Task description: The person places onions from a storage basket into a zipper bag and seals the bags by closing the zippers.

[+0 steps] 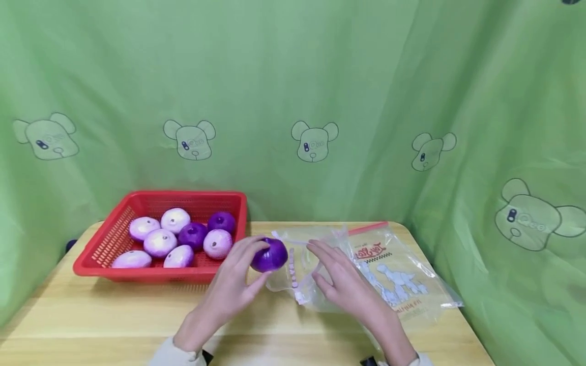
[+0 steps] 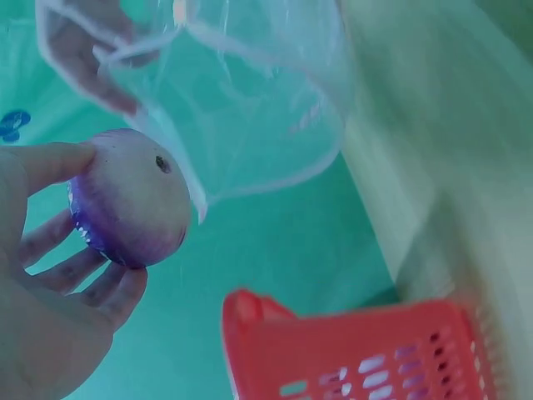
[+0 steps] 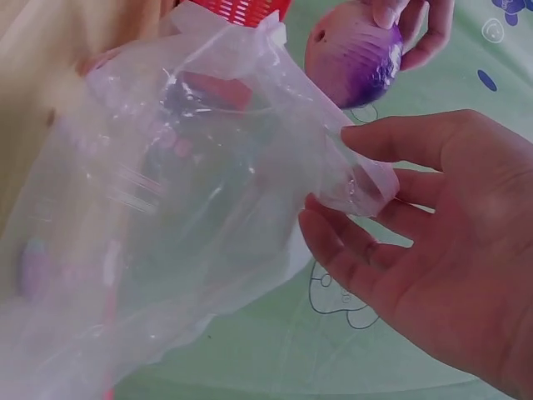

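I have one onion (image 1: 269,255) in the left hand (image 1: 231,284), raised above the surface (image 1: 261,335). The left thumb bears on one side of it and the other fingers on the opposite side; the grip is filled by the onion's width. The onion is nearly round, so I take no long axis from it. Its pale end, marked by a dark spot, faces clear of the left fingers.

The governing relation: the parted mouth of the clear bag (image 3: 208,192) lies just right of the left fingers, with the onion beside its rim (image 2: 275,185). I cannot confirm contact between onion and rim. The left hand is nearer the onion; the right hand (image 1: 341,284) is nearer the bag. The right fingers curve about the bag's edge, with a visible gap between thumb and fingertips; I cannot tell how firm that hold is.

Beyond the right fingers, a printed bag (image 1: 393,274) lies flat. Left of the left fingers is a red basket (image 1: 183,271) of further onions (image 1: 160,243).
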A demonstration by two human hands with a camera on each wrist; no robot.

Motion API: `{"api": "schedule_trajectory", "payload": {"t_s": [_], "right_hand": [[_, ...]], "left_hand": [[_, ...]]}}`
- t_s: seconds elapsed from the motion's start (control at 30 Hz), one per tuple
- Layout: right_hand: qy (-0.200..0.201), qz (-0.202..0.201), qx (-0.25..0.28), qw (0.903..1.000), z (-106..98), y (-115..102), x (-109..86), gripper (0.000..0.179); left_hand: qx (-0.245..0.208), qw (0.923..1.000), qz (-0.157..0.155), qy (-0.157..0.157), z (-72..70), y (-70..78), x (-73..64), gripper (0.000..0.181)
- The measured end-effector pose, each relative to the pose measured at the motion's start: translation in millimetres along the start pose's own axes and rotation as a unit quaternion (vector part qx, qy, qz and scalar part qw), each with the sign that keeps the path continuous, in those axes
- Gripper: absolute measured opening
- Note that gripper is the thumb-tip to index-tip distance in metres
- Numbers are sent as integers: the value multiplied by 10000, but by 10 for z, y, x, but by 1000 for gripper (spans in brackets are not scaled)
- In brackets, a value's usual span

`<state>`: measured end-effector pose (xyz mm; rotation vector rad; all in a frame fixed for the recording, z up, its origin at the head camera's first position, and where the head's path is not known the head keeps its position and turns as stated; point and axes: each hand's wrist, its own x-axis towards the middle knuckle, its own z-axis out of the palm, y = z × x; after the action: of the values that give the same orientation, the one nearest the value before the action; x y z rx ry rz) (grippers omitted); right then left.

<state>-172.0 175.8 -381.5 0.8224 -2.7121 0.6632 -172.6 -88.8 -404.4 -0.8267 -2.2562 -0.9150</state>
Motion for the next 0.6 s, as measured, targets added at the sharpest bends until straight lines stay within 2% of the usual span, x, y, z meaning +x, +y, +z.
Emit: {"api": "schedule_trajectory", "payload": {"t_s": [0.2, 0.37, 0.6], "right_hand": [[340, 144, 14, 9993, 17, 29, -96, 65], [389, 131, 73, 9991, 39, 12, -83, 65], [490, -27, -22, 9988, 59, 9, -28, 64]], "left_hand": [[45, 9996, 142, -248, 229, 49, -61, 56], [57, 9998, 48, -175, 301, 44, -120, 58], [205, 9993, -82, -311, 382, 35, -176, 58]]}}
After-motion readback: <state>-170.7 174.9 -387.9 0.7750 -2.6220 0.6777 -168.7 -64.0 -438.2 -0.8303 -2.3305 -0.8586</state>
